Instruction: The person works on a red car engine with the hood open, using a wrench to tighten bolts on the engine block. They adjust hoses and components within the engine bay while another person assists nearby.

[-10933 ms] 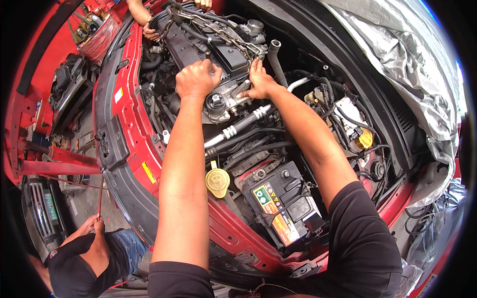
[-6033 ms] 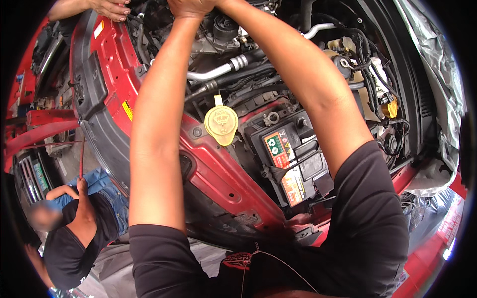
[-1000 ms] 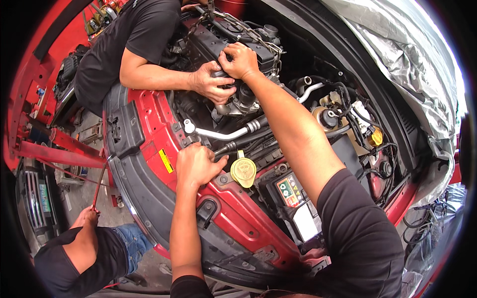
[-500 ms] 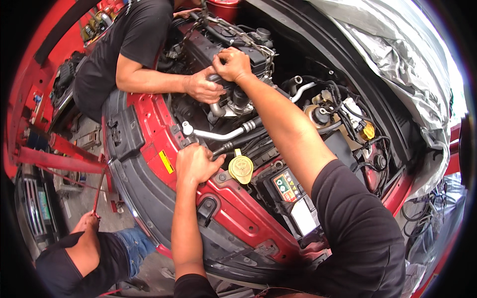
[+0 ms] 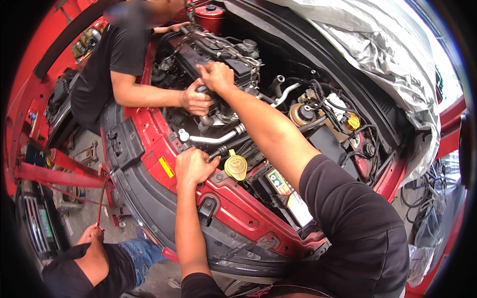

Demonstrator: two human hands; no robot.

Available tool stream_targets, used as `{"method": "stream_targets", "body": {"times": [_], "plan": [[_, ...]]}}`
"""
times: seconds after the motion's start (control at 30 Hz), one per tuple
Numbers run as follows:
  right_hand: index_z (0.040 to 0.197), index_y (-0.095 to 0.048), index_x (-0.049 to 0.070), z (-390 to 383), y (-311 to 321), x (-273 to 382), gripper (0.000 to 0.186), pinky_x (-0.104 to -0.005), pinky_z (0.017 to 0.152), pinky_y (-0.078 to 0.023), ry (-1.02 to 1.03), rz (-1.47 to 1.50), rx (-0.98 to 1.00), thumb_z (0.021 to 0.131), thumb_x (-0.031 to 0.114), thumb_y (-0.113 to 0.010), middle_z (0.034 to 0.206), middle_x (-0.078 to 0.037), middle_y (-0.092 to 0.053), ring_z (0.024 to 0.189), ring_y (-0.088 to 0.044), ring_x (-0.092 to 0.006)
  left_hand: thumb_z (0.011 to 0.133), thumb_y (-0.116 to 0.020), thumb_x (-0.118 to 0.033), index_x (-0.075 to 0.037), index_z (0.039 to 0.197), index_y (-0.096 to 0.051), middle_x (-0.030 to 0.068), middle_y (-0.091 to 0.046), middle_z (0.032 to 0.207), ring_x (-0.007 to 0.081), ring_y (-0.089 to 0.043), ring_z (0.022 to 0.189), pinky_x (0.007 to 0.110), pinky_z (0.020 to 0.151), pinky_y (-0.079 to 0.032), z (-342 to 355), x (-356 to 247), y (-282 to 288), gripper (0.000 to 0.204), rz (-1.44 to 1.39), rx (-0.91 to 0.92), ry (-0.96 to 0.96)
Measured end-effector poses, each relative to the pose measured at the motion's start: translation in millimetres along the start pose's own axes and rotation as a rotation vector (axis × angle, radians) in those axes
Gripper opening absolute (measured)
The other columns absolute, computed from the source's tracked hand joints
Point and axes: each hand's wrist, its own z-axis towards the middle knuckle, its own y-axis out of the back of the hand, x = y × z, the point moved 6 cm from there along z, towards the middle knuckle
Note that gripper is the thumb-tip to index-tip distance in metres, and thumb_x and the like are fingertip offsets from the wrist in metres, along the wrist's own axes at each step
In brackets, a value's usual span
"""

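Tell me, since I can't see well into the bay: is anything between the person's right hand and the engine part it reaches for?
Nothing visible. The right hand already rests on the engine top, beside a co-worker's hand gripping the same dark part.

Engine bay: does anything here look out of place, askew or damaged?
Yes. A metal chain lies draped across the top of the engine, and a crumpled grey cover hangs over the windshield side. The front bumper looks stripped to bare plastic. No spill is visible.

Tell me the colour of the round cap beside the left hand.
Yellow; the round cap shows best in the head view.
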Motion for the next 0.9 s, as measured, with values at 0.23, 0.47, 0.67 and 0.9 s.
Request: {"method": "stream_targets", "body": {"times": [0.23,0.47,0.67,0.9], "plan": [[0.095,-0.085,0.015,-12.3,5.3,-0.1,0.061,-0.0466,0.083,-0.059,-0.187,0.099,-0.044,0.087,0.071,-0.062,0.087,-0.015,-0.078,0.089,-0.076,-0.0363,0.082,-0.075,-0.054,-0.007,0.069,-0.079,0.0193,-0.073,0.076,0.0361,-0.073,0.077,0.047,0.072,-0.058,0.4,-3.1,3.5,0.049,0.036,0.152,0.065],[0.1,-0.085,0.015,-10.9,4.5,3.5,0.063,-0.0441,0.087,-0.059,-0.185,0.157,-0.023,0.079,0.072,-0.068,0.095,-0.013,-0.08,0.094,-0.076,-0.0342,0.08,-0.077,-0.056,-0.008,0.056,-0.07,0.0137,-0.062,0.054,0.0348,-0.067,0.058,0.046,0.06,-0.053,1.5,3.7,0.2,0.055,0.018,-0.002,0.024],[0.096,-0.085,0.017,-7.1,2.2,-3.2,0.054,-0.0439,0.083,-0.06,-0.145,0.091,-0.054,0.079,0.066,-0.069,0.089,-0.014,-0.079,0.088,-0.077,-0.0343,0.081,-0.076,-0.054,-0.007,0.07,-0.078,0.0193,-0.073,0.076,0.0366,-0.072,0.075,0.048,0.071,-0.058,3.0,-2.5,-1.3,0.048,0.043,0.129,0.083],[0.097,-0.085,0.02,-2.5,0.5,0.9,0.046,-0.0429,0.088,-0.058,-0.159,0.085,-0.03,0.082,0.06,-0.068,0.092,-0.013,-0.079,0.094,-0.076,-0.0335,0.08,-0.077,-0.053,-0.007,0.06,-0.072,0.0145,-0.068,0.064,0.0337,-0.07,0.073,0.048,0.069,-0.056,-1.0,4.0,-7.2,0.051,0.013,0.015,0.056]]}}
